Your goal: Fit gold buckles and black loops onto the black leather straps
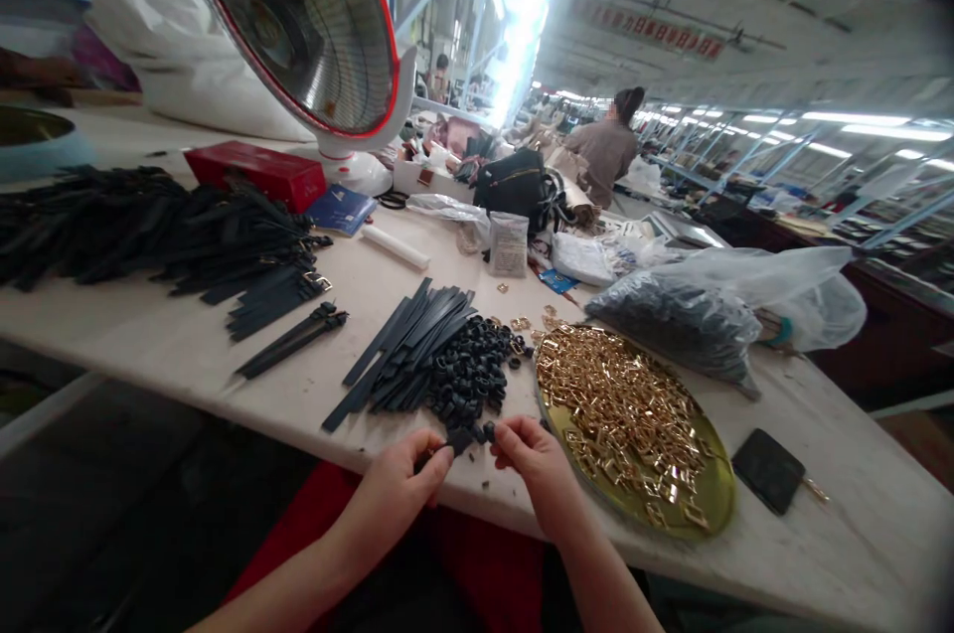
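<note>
Near the table's front edge, my left hand (406, 474) pinches a black strap (460, 439), whose end sticks out past the thumb. My right hand (535, 469) is closed at the fingertips around a small black loop (489, 431), right beside the strap's end. Just beyond both hands lies a heap of black loops (469, 370), with a bundle of flat black straps (409, 345) to its left. A round gold tray (715, 509) full of small gold buckles (618, 404) stands to the right of my right hand.
Straps with buckles (279, 300) lie in a large pile at left. Behind are a red box (257, 174), a round heater (305, 27) and a black bag (511, 186). A plastic bag (678, 315) and a phone (769, 470) lie at right. A person (603, 151) is farther back.
</note>
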`<state>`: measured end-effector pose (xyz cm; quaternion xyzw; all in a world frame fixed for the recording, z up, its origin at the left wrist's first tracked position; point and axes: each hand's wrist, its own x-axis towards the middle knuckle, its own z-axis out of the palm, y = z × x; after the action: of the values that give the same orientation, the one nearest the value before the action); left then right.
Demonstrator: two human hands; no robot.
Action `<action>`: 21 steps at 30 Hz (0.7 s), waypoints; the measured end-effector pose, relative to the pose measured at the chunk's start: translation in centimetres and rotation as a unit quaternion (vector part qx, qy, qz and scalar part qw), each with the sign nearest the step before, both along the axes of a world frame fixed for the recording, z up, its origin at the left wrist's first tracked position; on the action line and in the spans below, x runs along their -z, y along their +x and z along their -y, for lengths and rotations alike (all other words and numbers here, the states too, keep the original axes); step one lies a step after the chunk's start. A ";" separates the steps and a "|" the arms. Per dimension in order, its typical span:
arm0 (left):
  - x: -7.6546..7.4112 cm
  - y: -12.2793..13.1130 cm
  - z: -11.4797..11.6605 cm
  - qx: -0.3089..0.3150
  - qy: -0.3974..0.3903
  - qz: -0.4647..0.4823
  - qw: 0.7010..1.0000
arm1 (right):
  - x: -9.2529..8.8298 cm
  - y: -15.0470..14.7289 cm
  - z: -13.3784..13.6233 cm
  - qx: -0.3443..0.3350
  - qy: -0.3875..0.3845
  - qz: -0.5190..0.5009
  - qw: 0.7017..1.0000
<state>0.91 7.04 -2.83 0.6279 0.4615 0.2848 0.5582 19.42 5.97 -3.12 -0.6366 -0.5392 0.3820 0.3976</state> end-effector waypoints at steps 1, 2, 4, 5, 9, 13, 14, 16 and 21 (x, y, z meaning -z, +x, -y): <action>-0.3 0.4 -0.1 0.003 0.001 0.014 1.000 | -0.2 -0.3 0.7 0.000 -0.018 -0.068 0.998; -0.5 0.8 -0.1 0.012 -0.002 0.023 1.000 | -0.3 -0.6 1.3 0.009 -0.034 -0.143 0.989; -0.9 1.4 -0.1 0.036 -0.015 0.018 0.999 | -0.3 -1.2 2.1 0.041 -0.058 -0.274 0.959; -1.0 1.5 -0.1 0.052 -0.022 0.005 0.998 | -0.2 -1.5 2.4 0.056 -0.063 -0.307 0.948; -0.8 1.3 -0.1 0.110 -0.034 -0.056 0.992 | 0.0 -1.9 2.8 0.040 -0.092 -0.315 0.944; -0.8 0.8 0.0 0.103 -0.025 -0.038 0.994 | 0.0 -2.1 2.7 0.022 -0.141 -0.361 0.922; -0.9 0.8 0.0 0.098 -0.026 -0.019 0.995 | -0.1 -2.1 2.7 0.029 -0.147 -0.369 0.917; -1.2 0.7 0.0 0.102 -0.035 0.013 0.994 | -0.3 -2.4 2.7 0.028 -0.154 -0.389 0.908; -1.1 0.8 -0.2 0.110 -0.069 0.053 0.990 | -0.6 -2.6 3.0 -0.009 -0.138 -0.450 0.882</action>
<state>1.69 7.29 -1.78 0.6187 0.3779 0.2216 0.6521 16.80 2.97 -2.53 -0.4394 -0.2494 0.7020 0.5019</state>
